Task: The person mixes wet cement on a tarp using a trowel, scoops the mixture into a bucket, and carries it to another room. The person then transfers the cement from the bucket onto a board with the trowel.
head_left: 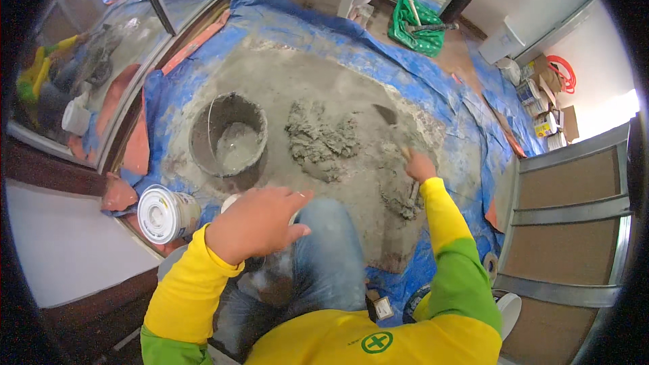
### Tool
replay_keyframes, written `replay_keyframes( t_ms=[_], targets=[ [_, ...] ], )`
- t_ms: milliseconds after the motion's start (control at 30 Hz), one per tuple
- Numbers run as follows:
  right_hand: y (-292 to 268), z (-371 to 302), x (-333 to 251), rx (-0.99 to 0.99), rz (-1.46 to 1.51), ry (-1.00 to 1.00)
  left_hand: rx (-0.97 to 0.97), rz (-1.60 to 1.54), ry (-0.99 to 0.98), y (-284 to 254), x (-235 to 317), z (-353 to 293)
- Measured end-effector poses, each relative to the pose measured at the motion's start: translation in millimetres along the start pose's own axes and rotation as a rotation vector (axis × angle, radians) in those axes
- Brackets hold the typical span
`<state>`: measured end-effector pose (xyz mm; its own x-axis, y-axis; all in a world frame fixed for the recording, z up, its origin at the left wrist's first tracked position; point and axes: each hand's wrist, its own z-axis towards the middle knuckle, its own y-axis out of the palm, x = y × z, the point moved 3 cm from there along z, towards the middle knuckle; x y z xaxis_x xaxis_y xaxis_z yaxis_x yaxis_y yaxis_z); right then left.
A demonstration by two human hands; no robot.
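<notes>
My right hand (421, 165) is closed around the light handle of what looks like a trowel, over wet grey mortar on the floor. A dark blade (385, 113) lies ahead of it, partly smeared with mortar. Left of the blade is a lumpy mound of mortar (321, 136), with a looser heap (400, 192) below my right hand. My left hand (260, 223) hovers above my bent knee, thumb and fingers apart, nothing visible in it. Beyond that hand stands a black bucket (203, 138) with a wire handle and some grey mix at its bottom.
A white lidded pail (159, 215) stands at the left beside a glass panel. Blue tarp (466, 115) surrounds the mortar-coated patch. At the far side lie a green bag (422, 40) and a hammer (433, 27). A metal-framed panel (568, 209) borders the right; containers (541, 105) stand behind it.
</notes>
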<state>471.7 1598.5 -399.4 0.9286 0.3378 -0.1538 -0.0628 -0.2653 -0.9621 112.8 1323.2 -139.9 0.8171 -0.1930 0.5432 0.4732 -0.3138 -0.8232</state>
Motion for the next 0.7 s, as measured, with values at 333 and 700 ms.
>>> replay_keyframes(
  t_ms=[333, 700],
  targets=[
    [72, 84, -110, 0.026, 0.145, 0.087, -0.048, -0.04, -0.115, 9, -5, -21],
    [54, 103, -71, 0.085, 0.169, 0.187, -0.039, -0.067, -0.173, -4, -4, -51]
  ],
)
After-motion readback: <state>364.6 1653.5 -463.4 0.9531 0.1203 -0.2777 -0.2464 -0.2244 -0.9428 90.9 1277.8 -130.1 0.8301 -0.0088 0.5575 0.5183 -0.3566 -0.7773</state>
